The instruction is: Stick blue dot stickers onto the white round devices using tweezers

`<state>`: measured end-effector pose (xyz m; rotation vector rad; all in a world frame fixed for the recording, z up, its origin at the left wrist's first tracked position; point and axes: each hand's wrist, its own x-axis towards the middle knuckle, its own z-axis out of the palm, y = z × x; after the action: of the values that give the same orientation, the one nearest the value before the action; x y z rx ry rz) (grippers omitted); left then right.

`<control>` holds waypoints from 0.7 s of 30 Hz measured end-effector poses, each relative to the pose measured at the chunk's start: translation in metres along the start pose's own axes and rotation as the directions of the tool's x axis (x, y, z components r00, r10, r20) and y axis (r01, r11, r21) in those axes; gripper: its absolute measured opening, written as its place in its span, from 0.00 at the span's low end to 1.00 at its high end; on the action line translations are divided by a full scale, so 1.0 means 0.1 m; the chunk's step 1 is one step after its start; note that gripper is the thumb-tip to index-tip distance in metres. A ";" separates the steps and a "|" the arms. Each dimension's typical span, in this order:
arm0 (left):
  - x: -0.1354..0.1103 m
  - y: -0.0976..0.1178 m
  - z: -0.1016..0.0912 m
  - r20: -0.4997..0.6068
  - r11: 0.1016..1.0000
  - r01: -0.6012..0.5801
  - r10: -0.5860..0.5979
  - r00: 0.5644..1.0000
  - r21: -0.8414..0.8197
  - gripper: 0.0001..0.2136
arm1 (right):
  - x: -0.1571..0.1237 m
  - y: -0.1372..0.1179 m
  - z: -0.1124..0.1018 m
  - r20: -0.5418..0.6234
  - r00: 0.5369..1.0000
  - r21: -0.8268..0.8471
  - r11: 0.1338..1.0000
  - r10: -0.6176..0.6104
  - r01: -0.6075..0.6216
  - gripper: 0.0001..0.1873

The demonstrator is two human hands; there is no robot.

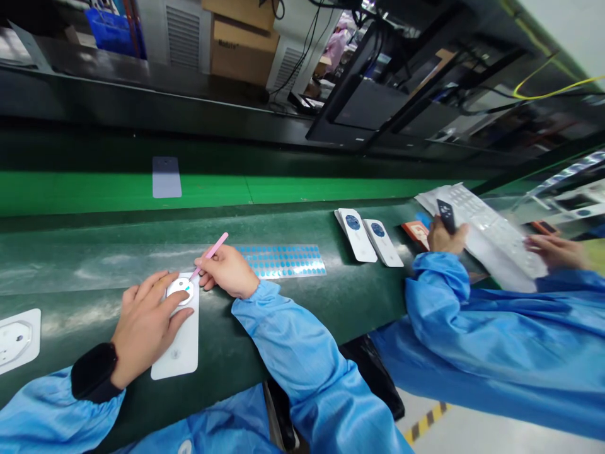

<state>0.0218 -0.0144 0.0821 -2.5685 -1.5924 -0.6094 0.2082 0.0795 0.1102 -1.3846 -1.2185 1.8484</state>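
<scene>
A white flat panel (179,343) with a round recess near its top lies on the dark green bench (331,296). My left hand (146,321) rests on the panel, fingers curved around the recess and pressing it down. My right hand (227,271) pinches pink tweezers (210,254), whose tip points into the recess, where a small blue dot shows. A clear strip carrying several blue round stickers (283,260) lies just right of my right hand.
Another white panel (16,337) sits at the far left. Two white panels with blue circles (366,236) lie further right. A co-worker in a blue coat (496,328) holds a dark part and a white sheet. A grey card (166,176) rides the green belt.
</scene>
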 end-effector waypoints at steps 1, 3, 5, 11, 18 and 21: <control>0.00 0.00 0.00 -0.001 1.000 0.002 -0.002 1.000 0.000 0.14 | 0.00 0.01 0.00 0.000 1.000 0.001 1.000 -0.001 0.001 0.17; 0.00 0.00 0.00 -0.006 1.000 -0.003 0.003 1.000 0.000 0.15 | 0.01 0.02 0.00 0.000 1.000 -0.001 1.000 -0.004 0.004 0.17; 0.00 0.00 -0.01 -0.009 1.000 -0.013 0.013 1.000 0.007 0.15 | 0.01 0.02 0.00 0.001 1.000 -0.006 1.000 -0.004 0.004 0.16; 0.02 0.01 -0.02 -0.047 0.996 -0.063 0.066 0.997 0.064 0.17 | 0.01 0.01 0.00 -0.004 1.000 0.012 1.000 0.018 -0.018 0.15; 0.00 -0.02 0.00 0.022 0.998 -0.017 0.016 1.000 0.053 0.14 | 0.00 -0.06 0.02 -0.010 0.999 0.069 0.997 0.046 -0.045 0.14; 0.02 -0.08 -0.01 0.104 1.000 0.029 -0.029 0.994 0.007 0.11 | 0.00 -0.09 -0.01 0.008 0.996 0.147 0.986 0.083 -0.084 0.14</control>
<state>0.0154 -0.0090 0.0828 -2.6182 -1.6627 -0.4801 0.2084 0.0842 0.1184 -1.3715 -1.0163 1.9544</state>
